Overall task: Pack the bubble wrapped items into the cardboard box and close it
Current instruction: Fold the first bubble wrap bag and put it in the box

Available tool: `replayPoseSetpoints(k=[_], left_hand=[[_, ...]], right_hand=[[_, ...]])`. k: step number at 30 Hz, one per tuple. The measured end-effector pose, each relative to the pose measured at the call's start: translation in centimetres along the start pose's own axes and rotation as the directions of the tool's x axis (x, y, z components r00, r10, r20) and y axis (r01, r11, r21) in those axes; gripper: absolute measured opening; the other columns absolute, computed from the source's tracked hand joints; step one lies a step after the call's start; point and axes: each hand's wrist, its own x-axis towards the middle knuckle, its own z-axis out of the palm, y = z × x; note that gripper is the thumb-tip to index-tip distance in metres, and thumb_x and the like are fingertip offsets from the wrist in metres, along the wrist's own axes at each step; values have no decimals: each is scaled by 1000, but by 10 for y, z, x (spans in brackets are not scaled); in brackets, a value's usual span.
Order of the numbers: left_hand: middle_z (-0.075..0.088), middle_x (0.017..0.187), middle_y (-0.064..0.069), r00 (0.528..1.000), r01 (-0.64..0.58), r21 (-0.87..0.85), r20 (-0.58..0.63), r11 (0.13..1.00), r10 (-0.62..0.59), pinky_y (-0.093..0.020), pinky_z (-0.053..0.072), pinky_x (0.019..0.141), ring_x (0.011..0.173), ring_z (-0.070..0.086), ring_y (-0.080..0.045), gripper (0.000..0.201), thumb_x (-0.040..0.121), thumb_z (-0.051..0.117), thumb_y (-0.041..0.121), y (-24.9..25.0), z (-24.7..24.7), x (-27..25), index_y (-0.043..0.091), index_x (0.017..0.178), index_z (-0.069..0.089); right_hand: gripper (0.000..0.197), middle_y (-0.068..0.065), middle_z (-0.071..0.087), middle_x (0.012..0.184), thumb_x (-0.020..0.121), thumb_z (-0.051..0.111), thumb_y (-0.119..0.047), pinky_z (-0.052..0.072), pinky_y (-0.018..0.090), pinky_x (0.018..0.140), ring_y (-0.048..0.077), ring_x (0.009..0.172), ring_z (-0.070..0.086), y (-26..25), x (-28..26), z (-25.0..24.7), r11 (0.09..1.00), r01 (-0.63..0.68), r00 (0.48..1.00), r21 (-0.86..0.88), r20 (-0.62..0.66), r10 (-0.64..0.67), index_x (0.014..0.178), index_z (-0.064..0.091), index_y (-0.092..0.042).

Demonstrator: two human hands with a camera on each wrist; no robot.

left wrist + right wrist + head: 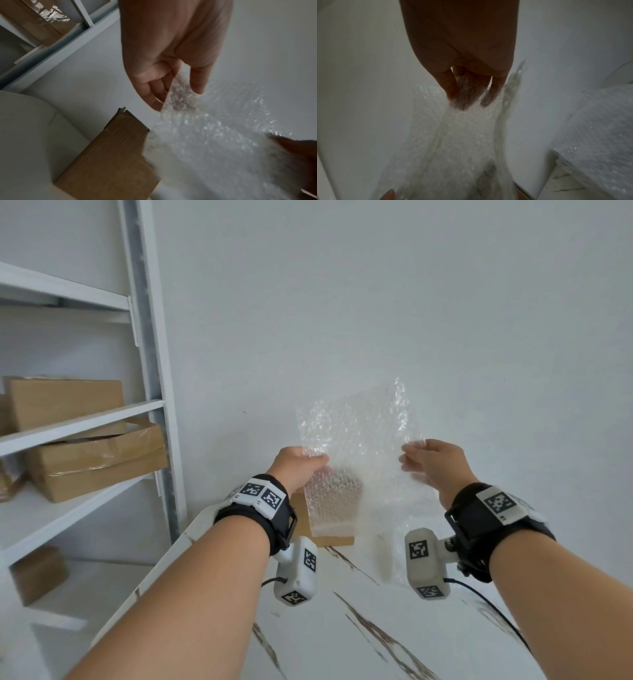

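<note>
While a sheet of bubble wrap point(359, 460) is held up in the air in front of the white wall, its left edge is pinched between thumb and fingers point(154, 86) of the left hand point(299, 467), and its right edge is pinched by the curled fingers point(452, 86) of the right hand point(435, 463). Behind and below the sheet, a cardboard box point(109, 155) is seen resting on the marbled worktop point(342, 628), close to the wall. More cardboard boxes point(96, 460) are stored on the white shelves point(78, 422) at the left.
</note>
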Motion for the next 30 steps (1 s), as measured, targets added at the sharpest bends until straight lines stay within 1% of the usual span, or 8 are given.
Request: replayPoseSetpoints(k=[3,9,13,17,21,23,25,30], left_hand=[[64,72,3,996,-83,79,-37,993,86,-11,44,44,58,54,-8,14,93,61,21,0,-2,-4,8,95,58],[59,65,-1,997,-76,146,-11,986,79,-22,46,59,55,53,-12,24,93,60,26,-15,-13,-1,5,105,61],[68,113,-14,994,31,72,104,997,-39,-35,54,90,102,64,-25,58,71,78,22,-18,-20,-2,9,124,58],[65,92,-11,998,-2,-72,61,997,7,-12,54,61,78,61,-15,17,87,58,-10,-17,-21,-2,6,89,64],[65,93,-15,1000,-1,-175,17,985,4,-39,51,92,89,62,-27,25,84,57,-17,-21,-23,2,7,76,60],[62,81,-15,1000,6,-174,1,985,-6,-31,55,70,73,60,-26,30,84,54,-18,-21,-24,3,7,69,57],[56,70,-10,1000,16,-147,4,989,-15,-20,48,46,58,53,-21,35,85,43,-18,-20,-23,1,7,65,57],[64,84,-10,987,160,-210,55,965,-152,-20,49,45,67,60,-19,25,93,42,6,-19,-25,-4,3,82,65]], right_hand=[[7,7,68,83,90,64,-13,54,33,81,18,76,63,7,-1,0,999,-19,999,-25,45,20,91,67,-6],[12,10,72,81,92,63,-15,56,28,63,18,66,68,23,-1,-2,992,-119,976,-33,180,123,99,70,-9],[13,8,72,72,96,56,-13,57,26,57,15,58,69,35,1,-3,982,-180,968,60,187,166,100,69,-13],[24,11,71,75,100,43,-3,58,24,56,16,61,66,37,0,-2,956,-248,940,155,276,200,103,65,-12],[18,15,64,66,96,43,5,50,17,44,12,45,51,35,1,0,909,-307,928,281,302,219,94,60,-1],[6,13,57,70,90,55,-3,49,21,50,14,52,51,36,0,-1,896,-319,907,308,373,195,85,55,-1],[17,14,56,84,95,43,-1,49,29,64,23,70,57,38,-1,-3,890,-315,915,329,354,193,84,57,0],[24,20,65,98,88,40,-1,56,40,70,32,84,61,40,1,-3,934,-274,946,230,237,220,81,61,5]])
